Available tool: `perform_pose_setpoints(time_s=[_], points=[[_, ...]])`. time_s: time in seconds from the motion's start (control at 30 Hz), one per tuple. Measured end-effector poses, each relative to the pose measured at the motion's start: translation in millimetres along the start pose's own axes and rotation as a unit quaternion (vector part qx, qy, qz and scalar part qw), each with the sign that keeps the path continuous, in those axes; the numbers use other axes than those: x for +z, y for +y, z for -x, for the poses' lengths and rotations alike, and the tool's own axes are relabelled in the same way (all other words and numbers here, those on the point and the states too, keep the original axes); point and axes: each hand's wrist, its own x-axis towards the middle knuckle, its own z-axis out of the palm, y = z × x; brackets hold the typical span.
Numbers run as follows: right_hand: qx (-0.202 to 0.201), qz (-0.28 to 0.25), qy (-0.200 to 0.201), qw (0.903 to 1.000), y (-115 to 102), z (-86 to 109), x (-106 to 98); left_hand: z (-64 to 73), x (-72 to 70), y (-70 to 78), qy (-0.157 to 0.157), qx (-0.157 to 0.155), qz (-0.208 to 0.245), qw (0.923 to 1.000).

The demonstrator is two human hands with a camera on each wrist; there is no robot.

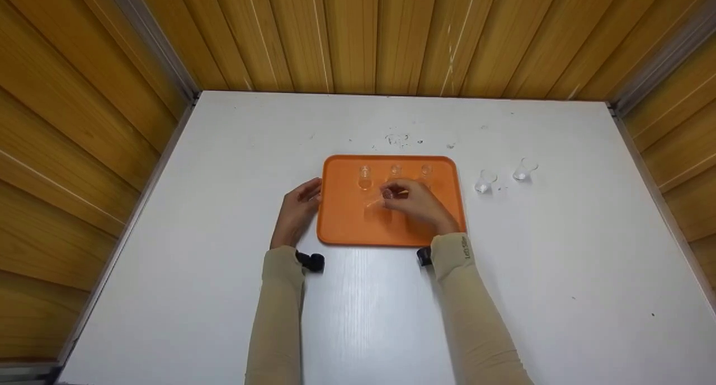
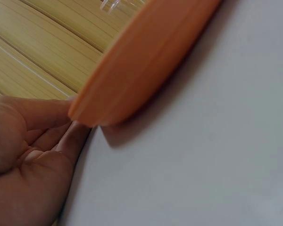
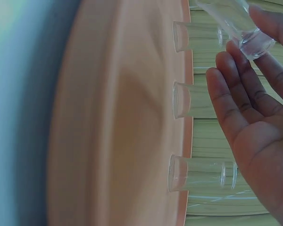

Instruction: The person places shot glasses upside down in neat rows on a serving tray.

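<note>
My right hand point(image 1: 417, 203) grips a small clear glass cup point(image 3: 236, 23) between thumb and fingers, above an orange tray point(image 1: 344, 217). The cup is tilted, its thick base at my fingertips; motion blurs it in the head view. Clear glasses stand in a row along the tray's far side: a left one point(image 1: 364, 179), a middle one point(image 1: 396, 170) partly behind my right hand, and a right one point(image 1: 426, 171). At the tray's left edge, my left hand point(image 1: 296, 214) holds the rim between its digits, seen closely in the left wrist view.
To the right of the tray, a clear cup point(image 1: 484, 182) and another clear cup point(image 1: 523, 171) stand on the white table point(image 1: 358, 301), with something white in their bottoms. Wood-panelled walls point(image 1: 352, 38) enclose the table's back and sides. Small dark marks dot the tabletop behind the tray.
</note>
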Motion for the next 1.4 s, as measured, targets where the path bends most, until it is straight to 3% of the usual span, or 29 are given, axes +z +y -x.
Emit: perform_pose_setpoints(time_s=[0.2,0.43,0.8,1.4], points=[[-0.027,0.000,0.008,0.9996,-0.3,-1.8,5.1,0.3,0.7,-0.2,-0.001,0.010,0.011,0.9999],[-0.007,-0.008,0.013,0.9999,-3.5,-3.1,12.2,-0.2,0.5,1.5,-0.007,-0.006,0.019,0.9998],[0.017,-0.009,0.029,0.9994,-11.4,-9.9,27.6,1.8,0.2,1.4,-0.011,0.000,0.047,0.9988],[0.002,-0.002,0.027,0.9996,-11.1,-17.3,42.3,-0.1,-1.1,0.5,-0.003,0.011,0.016,0.9998]])
